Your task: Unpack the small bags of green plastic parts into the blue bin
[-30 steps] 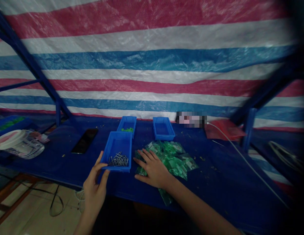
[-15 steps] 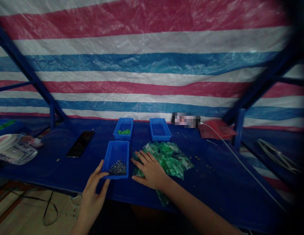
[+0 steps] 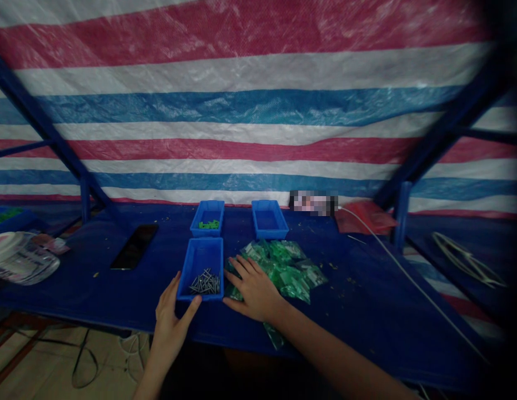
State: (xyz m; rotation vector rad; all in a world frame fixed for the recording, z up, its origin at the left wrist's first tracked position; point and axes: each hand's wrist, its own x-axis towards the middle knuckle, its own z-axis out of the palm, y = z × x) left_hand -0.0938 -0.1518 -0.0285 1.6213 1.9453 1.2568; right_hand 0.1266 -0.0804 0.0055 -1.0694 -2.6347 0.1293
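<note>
A blue plastic bin [image 3: 200,253] stands near the table's front edge, with a loose heap of screws or nails [image 3: 206,283] in its near end. My left hand [image 3: 172,311] is closed around the bin's near left corner, fingers along the left wall and thumb at the front rim. My right hand [image 3: 256,289] lies flat, fingers stretched out, on the left part of a pile of small clear bags with green contents [image 3: 287,272]. Its fingertips come close to the bin's right wall. One bag [image 3: 274,336] pokes out below my right wrist.
Behind stand a blue bin with green pieces [image 3: 207,214] and another blue bin [image 3: 270,216]. A dark phone [image 3: 135,247] lies to the left, past it a clear tub [image 3: 23,258]. A white cable [image 3: 391,261] crosses the right side near a red bag [image 3: 364,216].
The bin with the metal pieces has shifted slightly right and turned straighter. My left hand has moved right with it, its finger no longer over the rim. My right hand stays on the bags.
</note>
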